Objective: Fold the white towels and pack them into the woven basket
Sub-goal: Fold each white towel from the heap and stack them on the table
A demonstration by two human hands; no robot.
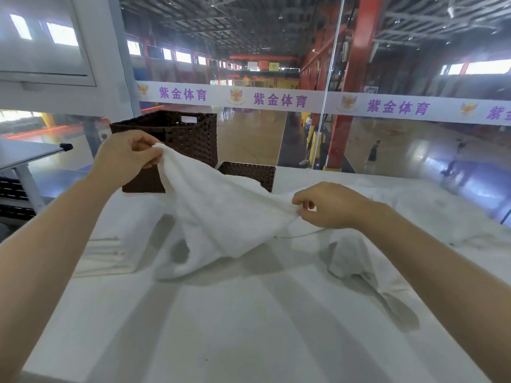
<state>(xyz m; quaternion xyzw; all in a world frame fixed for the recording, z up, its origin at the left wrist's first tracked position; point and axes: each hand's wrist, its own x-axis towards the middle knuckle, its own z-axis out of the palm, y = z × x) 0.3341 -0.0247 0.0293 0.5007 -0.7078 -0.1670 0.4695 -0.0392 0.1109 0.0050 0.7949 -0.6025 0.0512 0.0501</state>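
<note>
A white towel (218, 217) hangs spread in the air above the white table (221, 327). My left hand (127, 158) pinches its upper corner, raised in front of the tall dark woven basket (190, 134). My right hand (329, 205) pinches the opposite edge, lower and to the right. The towel's lower part droops onto the table. A stack of folded white towels (110, 250) lies at the left, under my left forearm. Loose white towels (431, 214) are heaped at the right.
A second, lower dark woven basket (249, 175) stands right of the tall one, partly behind the held towel. A glass wall runs behind the table's far edge. A grey desk (25, 153) stands off to the left.
</note>
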